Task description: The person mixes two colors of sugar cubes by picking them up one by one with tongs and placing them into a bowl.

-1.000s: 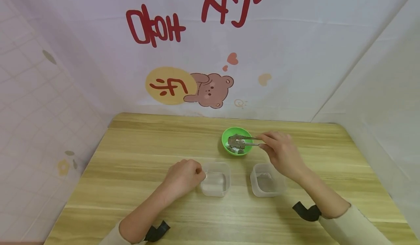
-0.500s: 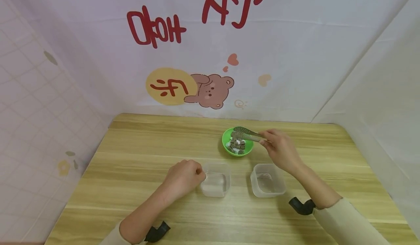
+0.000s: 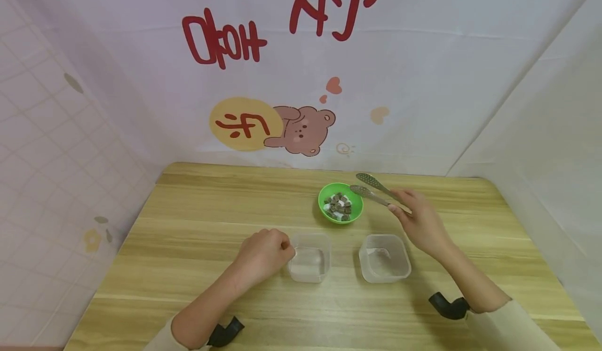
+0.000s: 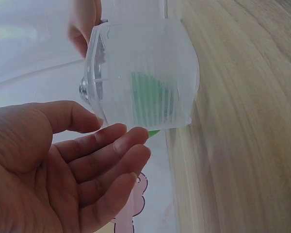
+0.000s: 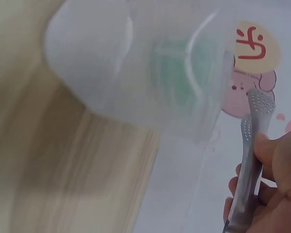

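Observation:
My right hand (image 3: 423, 224) grips metal tongs (image 3: 373, 186) with perforated tips. Those tips stand apart with nothing between them, near the right rim of a green bowl (image 3: 358, 209). Brown and white small pieces (image 3: 339, 208) lie in the bowl. In the right wrist view, the tongs (image 5: 252, 160) run up from the fingers. My left hand (image 3: 264, 254) is at the left clear plastic container (image 3: 308, 275), thumb and forefinger pinching its rim corner. Seen by the left wrist camera, the hand (image 4: 77, 160) has its other fingers loosely bent beside the container (image 4: 145, 53).
Another clear plastic container (image 3: 388, 270) stands to the right, below my right hand. The wood-grain table (image 3: 197, 215) ends at a white printed cloth (image 3: 414, 79) at the back. Black curved pieces (image 3: 449, 306) sit at both wrists.
The tongs have come up out of the bowl and moved right with my right hand, and their tips have spread. My left hand and both containers have stayed put.

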`<action>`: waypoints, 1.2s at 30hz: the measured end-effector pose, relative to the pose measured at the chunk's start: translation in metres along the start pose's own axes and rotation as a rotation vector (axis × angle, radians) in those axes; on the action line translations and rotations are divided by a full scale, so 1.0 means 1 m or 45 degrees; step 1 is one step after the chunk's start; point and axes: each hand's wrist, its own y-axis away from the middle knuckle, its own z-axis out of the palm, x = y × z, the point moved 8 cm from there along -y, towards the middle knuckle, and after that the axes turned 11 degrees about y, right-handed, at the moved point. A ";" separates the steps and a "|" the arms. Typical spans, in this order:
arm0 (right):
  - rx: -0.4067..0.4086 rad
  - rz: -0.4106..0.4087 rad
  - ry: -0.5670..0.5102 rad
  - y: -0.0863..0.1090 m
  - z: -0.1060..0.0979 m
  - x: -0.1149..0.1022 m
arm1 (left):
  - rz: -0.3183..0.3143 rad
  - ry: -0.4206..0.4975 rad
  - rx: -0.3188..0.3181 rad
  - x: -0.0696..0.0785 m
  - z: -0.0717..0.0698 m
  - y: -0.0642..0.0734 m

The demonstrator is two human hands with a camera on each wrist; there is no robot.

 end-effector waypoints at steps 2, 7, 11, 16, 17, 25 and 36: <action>0.024 0.016 0.003 0.008 -0.006 0.006 | -0.002 0.002 -0.003 0.000 0.000 -0.001; 0.093 0.040 0.035 0.025 -0.015 0.022 | -0.009 0.007 -0.006 0.001 0.000 0.000; 0.111 0.070 0.027 0.038 -0.016 0.034 | -0.017 0.002 -0.006 0.000 0.000 0.000; 0.092 0.092 0.020 0.051 -0.012 0.049 | -0.028 -0.003 -0.012 0.000 0.000 -0.001; 0.084 0.095 0.026 0.053 -0.011 0.052 | -0.031 -0.003 -0.015 0.000 0.000 0.000; 0.011 0.145 0.086 0.068 0.001 0.071 | -0.030 -0.013 -0.011 -0.001 0.002 0.000; -0.163 0.219 0.081 0.080 0.017 0.089 | -0.031 -0.018 0.001 0.000 0.001 0.001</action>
